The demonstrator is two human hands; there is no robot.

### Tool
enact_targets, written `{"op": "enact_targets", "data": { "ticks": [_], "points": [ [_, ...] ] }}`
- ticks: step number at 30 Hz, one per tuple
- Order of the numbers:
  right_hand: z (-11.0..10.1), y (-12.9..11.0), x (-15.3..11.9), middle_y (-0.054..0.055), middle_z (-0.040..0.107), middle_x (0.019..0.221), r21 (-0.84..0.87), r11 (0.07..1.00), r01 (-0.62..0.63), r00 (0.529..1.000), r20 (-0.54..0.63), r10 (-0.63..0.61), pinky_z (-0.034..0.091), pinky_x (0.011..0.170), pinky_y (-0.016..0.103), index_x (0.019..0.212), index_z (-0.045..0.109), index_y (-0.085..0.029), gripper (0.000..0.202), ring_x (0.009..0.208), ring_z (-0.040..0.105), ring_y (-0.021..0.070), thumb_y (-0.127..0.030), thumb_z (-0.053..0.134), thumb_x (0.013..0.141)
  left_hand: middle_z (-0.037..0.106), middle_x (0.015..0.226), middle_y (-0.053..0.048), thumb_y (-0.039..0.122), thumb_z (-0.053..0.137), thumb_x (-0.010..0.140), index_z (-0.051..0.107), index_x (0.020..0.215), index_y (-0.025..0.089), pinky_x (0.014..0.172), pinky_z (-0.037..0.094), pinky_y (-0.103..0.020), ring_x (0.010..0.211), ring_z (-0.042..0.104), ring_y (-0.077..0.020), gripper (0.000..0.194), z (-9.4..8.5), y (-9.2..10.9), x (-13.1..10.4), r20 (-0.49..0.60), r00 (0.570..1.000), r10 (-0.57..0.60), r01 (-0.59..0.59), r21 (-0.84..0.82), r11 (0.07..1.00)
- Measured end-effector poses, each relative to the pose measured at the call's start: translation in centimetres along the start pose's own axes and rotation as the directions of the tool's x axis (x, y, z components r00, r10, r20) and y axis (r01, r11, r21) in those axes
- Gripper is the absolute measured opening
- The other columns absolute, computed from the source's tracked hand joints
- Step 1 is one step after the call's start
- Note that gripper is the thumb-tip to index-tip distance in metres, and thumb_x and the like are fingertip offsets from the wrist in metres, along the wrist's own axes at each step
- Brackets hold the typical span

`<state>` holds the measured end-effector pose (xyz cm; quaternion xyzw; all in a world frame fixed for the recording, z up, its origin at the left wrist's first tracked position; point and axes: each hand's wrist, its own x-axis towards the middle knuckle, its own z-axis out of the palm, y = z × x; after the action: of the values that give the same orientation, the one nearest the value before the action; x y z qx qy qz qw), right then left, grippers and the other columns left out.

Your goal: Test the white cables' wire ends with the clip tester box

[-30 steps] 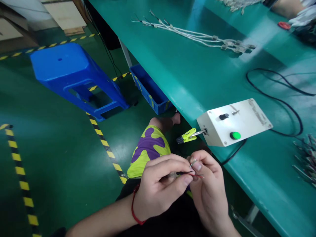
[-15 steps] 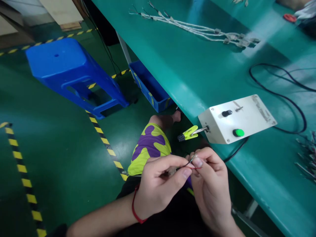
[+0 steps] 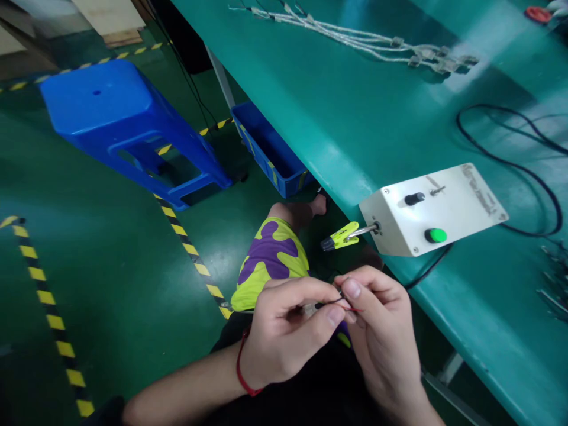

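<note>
My left hand [image 3: 288, 334], with a red band at the wrist, pinches a thin cable [image 3: 327, 303] between thumb and forefinger. Black and red wire ends come out of that pinch toward my right hand [image 3: 384, 325]. The thumb and forefinger of my right hand are closed on the dark wire ends, while the red wire [image 3: 354, 309] sticks out below them. Both hands nearly touch, over my lap. Just above them, a yellow-green clip [image 3: 345, 235] is mounted on a white box [image 3: 437, 210] with a black knob and a green button.
The green table [image 3: 355, 118] bears a bundle of pale cables [image 3: 355, 36], a looped black cord [image 3: 517, 168] and more wires [image 3: 554, 284] at the right. A blue stool [image 3: 102, 100] and a blue bin [image 3: 284, 184] stand on the floor.
My right thumb and forefinger have closed over the dark wire ends, which showed more before. The table and box appear shifted slightly right in the view.
</note>
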<state>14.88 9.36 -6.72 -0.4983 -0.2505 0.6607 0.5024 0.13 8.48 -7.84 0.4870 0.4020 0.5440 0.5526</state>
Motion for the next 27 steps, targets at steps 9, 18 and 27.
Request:
{"op": "enact_targets", "data": {
  "ticks": [9,18,27],
  "points": [
    [-1.0,0.4,0.4,0.001,0.069,0.068,0.109,0.991,-0.083,0.976,0.210,0.059,0.048,0.059,0.018,0.101,0.087,-0.023,0.015,0.058,0.054,0.0066,-0.031,0.085,0.089,0.080,0.079,-0.008,0.021,0.074,0.100,0.083,0.100,0.016,0.055,0.047,-0.022,0.058,0.059,-0.0107,0.011,-0.1,-0.3,-0.2,0.040,0.993,-0.112,0.119,-0.246,0.962],
    [-0.6,1.1,1.4,-0.004,0.058,0.048,0.159,0.978,-0.132,0.948,0.309,0.077,0.029,0.045,0.020,0.092,0.087,-0.027,0.007,0.040,0.037,0.0045,-0.034,0.085,0.090,0.084,0.091,-0.009,0.020,0.067,0.107,0.081,0.108,0.018,0.051,0.039,-0.017,0.054,0.057,-0.0046,0.014,0.0,-1.3,-0.7,0.158,0.974,-0.165,0.224,-0.512,0.829],
    [0.2,0.7,1.3,-0.005,0.057,0.046,0.145,0.984,-0.103,0.973,0.222,0.069,0.031,0.042,0.019,0.083,0.085,-0.026,0.010,0.037,0.034,0.0048,-0.035,0.089,0.084,0.084,0.086,-0.011,0.027,0.071,0.104,0.081,0.102,0.018,0.046,0.045,-0.022,0.053,0.064,-0.0117,0.014,-0.1,-1.1,-0.9,0.109,0.972,-0.208,0.234,-0.388,0.891]
  ]
}}
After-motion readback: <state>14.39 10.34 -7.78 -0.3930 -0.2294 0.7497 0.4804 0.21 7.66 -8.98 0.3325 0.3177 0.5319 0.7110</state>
